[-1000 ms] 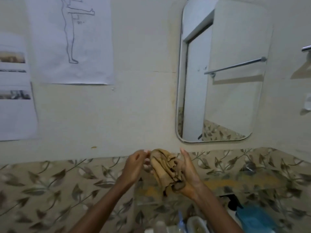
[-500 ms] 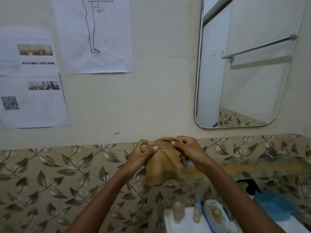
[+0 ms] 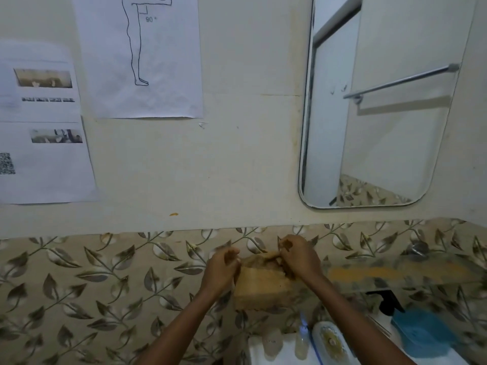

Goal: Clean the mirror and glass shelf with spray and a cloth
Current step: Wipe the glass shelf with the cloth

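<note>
Head view: my left hand [image 3: 221, 270] and right hand [image 3: 297, 262], each grip pinching cloth [image 3: 263, 285] top edge, below mirror [image 3: 382, 127]. Step: readying cloth, I judge. Next: free one hand, reach spray bottle [image 3: 419, 330] lower right.

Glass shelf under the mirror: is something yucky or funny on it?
Yes. A yellow-orange smear streaks the glass shelf, like a stain, though it could be a reflection. A small orange speck also dots the wall below and left of the mirror.
</note>
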